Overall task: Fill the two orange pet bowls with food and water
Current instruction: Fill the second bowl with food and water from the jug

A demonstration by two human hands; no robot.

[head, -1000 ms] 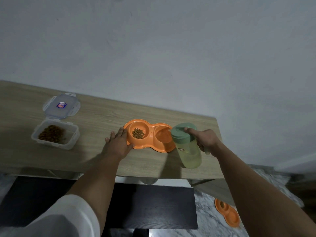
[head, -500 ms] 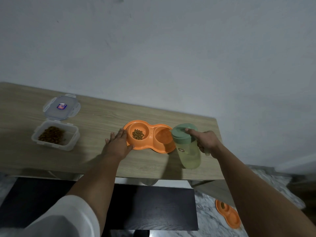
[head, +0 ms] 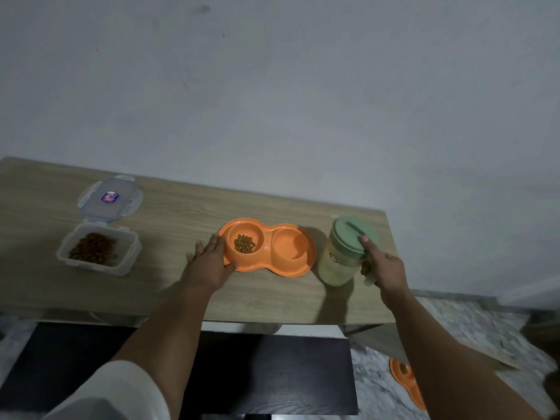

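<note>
An orange double pet bowl lies on the wooden table. Its left cup holds brown kibble; whether its right cup holds water I cannot tell. My left hand rests flat against the bowl's left rim, fingers straight. My right hand grips the handle of a green-lidded pitcher, thumb on the lid. The pitcher stands nearly upright just right of the bowl, close to the table's right edge.
An open clear container of kibble sits at the left, its lid lying behind it. A second orange double bowl is on the marble floor at the lower right. A dark bench stands below the table's front edge.
The pitcher has swung back from a tilt over the right cup to nearly upright and moved to the right. My left hand has stayed on the bowl's rim.
</note>
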